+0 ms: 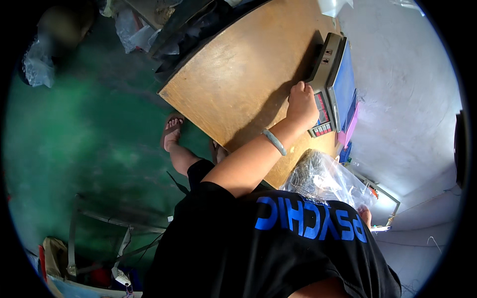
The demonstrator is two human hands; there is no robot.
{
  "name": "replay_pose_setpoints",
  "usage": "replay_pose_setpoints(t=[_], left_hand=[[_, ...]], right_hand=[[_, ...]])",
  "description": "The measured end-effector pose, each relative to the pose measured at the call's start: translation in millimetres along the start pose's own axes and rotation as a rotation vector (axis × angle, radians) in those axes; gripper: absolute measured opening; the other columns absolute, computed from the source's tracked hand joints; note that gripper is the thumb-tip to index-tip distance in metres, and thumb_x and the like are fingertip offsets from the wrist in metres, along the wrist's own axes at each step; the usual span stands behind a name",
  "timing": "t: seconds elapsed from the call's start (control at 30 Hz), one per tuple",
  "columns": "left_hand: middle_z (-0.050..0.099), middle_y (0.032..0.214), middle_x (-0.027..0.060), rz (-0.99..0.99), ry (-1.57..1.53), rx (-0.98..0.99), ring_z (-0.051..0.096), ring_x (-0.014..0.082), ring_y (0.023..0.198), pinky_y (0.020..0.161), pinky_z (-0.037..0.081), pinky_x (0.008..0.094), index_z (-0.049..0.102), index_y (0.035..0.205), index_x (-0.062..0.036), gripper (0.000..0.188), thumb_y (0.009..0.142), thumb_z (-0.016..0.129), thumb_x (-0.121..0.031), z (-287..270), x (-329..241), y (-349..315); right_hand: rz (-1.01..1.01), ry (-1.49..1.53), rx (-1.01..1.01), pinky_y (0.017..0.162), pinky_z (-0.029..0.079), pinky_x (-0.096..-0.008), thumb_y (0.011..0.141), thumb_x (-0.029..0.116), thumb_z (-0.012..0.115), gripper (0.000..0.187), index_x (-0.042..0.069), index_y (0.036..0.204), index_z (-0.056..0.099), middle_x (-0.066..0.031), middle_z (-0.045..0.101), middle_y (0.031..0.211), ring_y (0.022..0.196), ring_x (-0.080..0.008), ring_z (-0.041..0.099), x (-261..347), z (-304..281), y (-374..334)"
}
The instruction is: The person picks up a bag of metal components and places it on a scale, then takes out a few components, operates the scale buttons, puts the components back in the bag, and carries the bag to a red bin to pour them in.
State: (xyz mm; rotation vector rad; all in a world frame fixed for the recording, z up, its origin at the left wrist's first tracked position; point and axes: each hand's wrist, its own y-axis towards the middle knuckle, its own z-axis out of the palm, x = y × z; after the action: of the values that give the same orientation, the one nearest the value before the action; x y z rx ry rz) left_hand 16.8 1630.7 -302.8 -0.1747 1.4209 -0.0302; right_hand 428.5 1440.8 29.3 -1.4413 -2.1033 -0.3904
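In the upper left of the frame, crumpled clear plastic (pixel 39 67) shows against the green floor (pixel 74 141). A grey metal frame (pixel 72 248) stands at lower left, and a sandalled foot (pixel 173 130) rests left of centre. The wooden table (pixel 223 74) fills the upper middle. Right of centre, the left hand (pixel 302 108), a pale bangle (pixel 275 142) on its wrist, is at the front of the scale (pixel 344 84); its fingers curl inward, but I cannot tell whether they grip anything. The blue-topped scale sits on the table at upper right. Below it bulges a clear plastic bag (pixel 338 174). The right hand (pixel 366 216) shows just beside the bag, mostly hidden behind the black shirt (pixel 218 243), so I cannot tell how its fingers stand.
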Motion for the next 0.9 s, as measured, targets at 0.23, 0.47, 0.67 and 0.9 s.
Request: replay_pose_setpoints(t=[0.23, 0.47, 0.67, 0.9], left_hand=[[0.041, 0.107, 0.0252, -0.049, -0.056, -0.050, 0.039, 0.0373, 0.101, 0.090, 0.032, 0.0381, 0.039, 0.107, 0.0115, 0.044, 0.076, 0.049, -0.017, 0.0, -6.8, 7.1], [0.041, 0.111, 0.0245, -0.209, -0.001, 0.182, 0.041, 0.0368, 0.103, 0.087, 0.036, 0.0396, 0.040, 0.110, 0.0087, 0.073, 0.072, 0.048, -0.053, -12.3, -23.0, 65.9], [0.042, 0.115, 0.0225, -0.295, 0.040, 0.353, 0.042, 0.0296, 0.107, 0.090, 0.035, 0.0316, 0.042, 0.112, 0.0069, 0.086, 0.062, 0.053, -0.062, -7.5, -28.9, 96.5], [0.058, 0.096, 0.0164, -0.478, -0.419, 0.536, 0.055, 0.0236, 0.086, 0.077, 0.042, 0.0335, 0.055, 0.099, 0.0036, 0.060, 0.066, 0.062, -0.045, 11.2, -19.5, 113.6]], right_hand=[[-0.654, -1.050, 0.145, 0.055, 0.038, -0.0213, 0.081, 0.022, 0.046, 0.022, 0.003, 0.088, 0.054, 0.0006, 0.053, 0.069, 0.061, -0.0108, 0.047, -3.3, -20.7, -16.4], [-0.066, -0.190, 0.130, 0.057, 0.044, -0.0276, 0.082, 0.021, 0.044, 0.018, 0.005, 0.081, 0.054, -0.0029, 0.054, 0.068, 0.062, -0.0164, 0.052, -16.6, -19.1, -15.8], [0.120, 0.215, 0.316, 0.070, 0.047, -0.0364, 0.083, 0.023, 0.043, 0.023, 0.004, 0.089, 0.054, -0.0072, 0.058, 0.083, 0.078, -0.0233, 0.057, -22.6, -7.6, -17.7], [0.007, 0.265, 0.223, 0.070, 0.045, -0.0351, 0.076, 0.033, 0.054, 0.030, 0.009, 0.095, 0.054, -0.0035, 0.053, 0.086, 0.078, -0.0188, 0.051, -34.0, 2.6, -14.1]])
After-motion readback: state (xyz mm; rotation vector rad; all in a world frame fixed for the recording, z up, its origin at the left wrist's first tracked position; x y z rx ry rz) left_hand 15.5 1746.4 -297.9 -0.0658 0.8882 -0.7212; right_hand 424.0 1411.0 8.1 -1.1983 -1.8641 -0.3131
